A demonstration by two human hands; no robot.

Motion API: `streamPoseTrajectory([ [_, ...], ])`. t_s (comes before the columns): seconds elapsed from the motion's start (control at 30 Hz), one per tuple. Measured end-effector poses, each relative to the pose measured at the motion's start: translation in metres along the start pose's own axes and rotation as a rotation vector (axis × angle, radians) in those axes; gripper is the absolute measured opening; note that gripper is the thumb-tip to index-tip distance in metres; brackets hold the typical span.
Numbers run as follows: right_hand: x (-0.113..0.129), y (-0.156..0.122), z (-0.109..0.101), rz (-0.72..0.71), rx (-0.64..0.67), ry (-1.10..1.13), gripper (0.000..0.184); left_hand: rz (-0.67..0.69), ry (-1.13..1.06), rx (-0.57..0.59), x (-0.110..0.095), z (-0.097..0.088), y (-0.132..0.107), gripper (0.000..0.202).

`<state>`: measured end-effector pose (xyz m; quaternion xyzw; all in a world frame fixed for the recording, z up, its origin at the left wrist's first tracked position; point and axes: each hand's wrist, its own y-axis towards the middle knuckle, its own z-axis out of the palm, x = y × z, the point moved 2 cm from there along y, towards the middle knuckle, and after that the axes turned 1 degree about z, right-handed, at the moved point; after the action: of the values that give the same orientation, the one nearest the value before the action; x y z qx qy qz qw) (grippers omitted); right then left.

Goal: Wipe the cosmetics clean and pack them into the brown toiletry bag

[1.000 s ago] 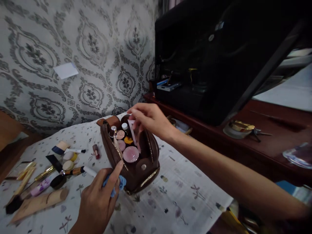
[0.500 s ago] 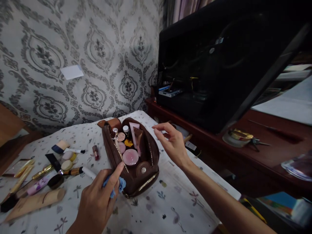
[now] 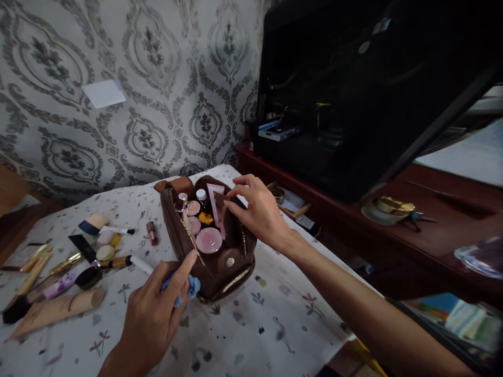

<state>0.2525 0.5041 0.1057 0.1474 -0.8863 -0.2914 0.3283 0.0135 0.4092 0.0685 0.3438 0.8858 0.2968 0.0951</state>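
A brown makeup bag [image 3: 212, 288] stands unzipped on the table. Inside it are a round pink compact [image 3: 209, 241], a pink tube [image 3: 214, 201], a brown tube [image 3: 221, 212], a small white-capped bottle [image 3: 201, 195] and other cosmetics. My left hand [image 3: 151, 309] is closed around a crumpled blue cloth [image 3: 188, 290], its index finger stretched to the bag's near-left zipper edge. Over the bag's right side, my right hand [image 3: 259, 209] has thumb and index finger slightly apart at the brown tube's top; contact is unclear.
Makeup brushes [image 3: 88, 277], a beige tube [image 3: 58, 311], sponges [image 3: 106, 253] and a small lip gloss [image 3: 152, 233] lie left of the bag. A patterned cloth [image 3: 243, 345] covers the table. At right a large black screen [image 3: 334, 104] stands on a dark red desk [image 3: 428, 225].
My right hand has moved left from beside the bag to above its contents, near the brown tube. My left hand keeps the blue cloth. The view has shifted slightly.
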Motion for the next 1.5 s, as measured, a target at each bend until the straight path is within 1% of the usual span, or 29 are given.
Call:
streamPoseTrajectory([
  [0.27,-0.003,-0.001,0.003,-0.02,-0.021,0.055,0.004,0.019,-0.019,0.005,0.003,0.003,-0.004,0.053],
  [0.67,-0.001,-0.008,0.002,-0.05,-0.072,0.12,0.009,0.037,0.006,0.016,0.006,0.005,-0.006,0.062],
  [0.8,-0.004,-0.009,0.004,-0.064,-0.092,0.11,0.01,0.037,0.041,0.024,0.007,0.008,-0.008,0.064],
  [0.97,-0.005,-0.012,0.005,-0.059,-0.092,0.129,0.011,0.008,0.042,0.019,0.004,0.007,-0.007,0.072],
  [1.1,-0.001,-0.014,-0.001,-0.067,-0.083,0.171,0.014,0.004,0.042,0.049,0.005,0.006,-0.008,0.072],
  [1.27,0.006,-0.013,-0.01,-0.088,-0.08,0.173,0.017,0.034,0.059,0.025,0.008,0.007,-0.009,0.07],
  [1.5,0.004,-0.01,-0.002,-0.106,-0.119,0.138,0.018,0.032,0.052,0.041,0.007,0.006,-0.006,0.071],
])
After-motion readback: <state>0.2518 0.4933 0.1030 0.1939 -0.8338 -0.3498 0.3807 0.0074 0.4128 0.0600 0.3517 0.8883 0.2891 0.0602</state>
